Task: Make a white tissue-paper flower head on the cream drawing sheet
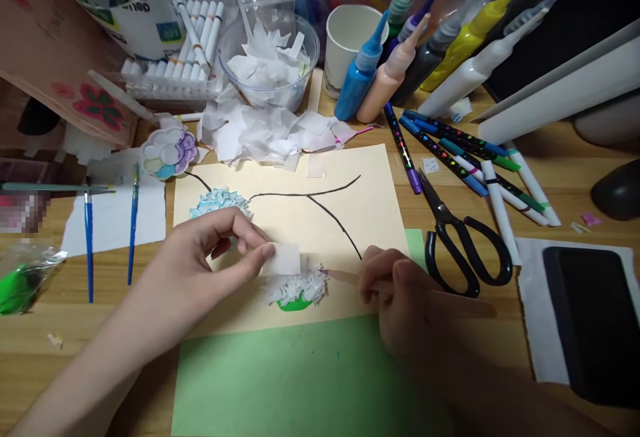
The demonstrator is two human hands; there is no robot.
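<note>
My left hand pinches a small white paper square between thumb and forefinger. The square hovers at the upper edge of a cluster of crumpled white paper bits on a green patch. A slim, pale pink, pointed stick is gripped in my right hand, its dark tip close to that cluster's right edge. Beneath both hands lies a cream sheet with black branch lines drawn on it. A blue-tinged paper cluster sits on the sheet, partly hidden behind my left hand.
Black-handled scissors and several markers lie right of the sheet, near a dark phone. Behind stand a paper scrap pile, a plastic bowl and paint bottles. Paintbrushes lie left.
</note>
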